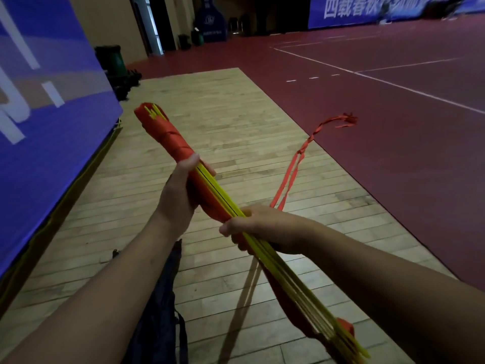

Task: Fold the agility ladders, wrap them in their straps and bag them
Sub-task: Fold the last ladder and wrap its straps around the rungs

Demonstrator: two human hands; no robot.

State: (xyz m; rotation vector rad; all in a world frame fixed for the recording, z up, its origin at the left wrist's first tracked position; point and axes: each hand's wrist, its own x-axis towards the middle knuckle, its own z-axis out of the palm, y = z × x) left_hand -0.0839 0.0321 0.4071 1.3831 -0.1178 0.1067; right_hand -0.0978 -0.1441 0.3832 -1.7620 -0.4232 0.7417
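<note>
A folded agility ladder (217, 195), a bundle of yellow rungs with red strap, runs diagonally from upper left to lower right in front of me. Red strap is wound around its far end (170, 137). My left hand (181, 190) grips the bundle just below the wrapped part. My right hand (262, 227) grips the bundle lower down and holds the loose red strap (291, 174), which trails up and to the right with its frayed end (341, 119) in the air. A dark bag (162, 306) hangs or lies below my left forearm.
A wooden floor strip (223, 106) runs ahead, with red court flooring (393, 114) and white lines to the right. A blue banner wall (47, 114) stands close on the left. A green bin (112, 61) and dark gear sit at the strip's far left end.
</note>
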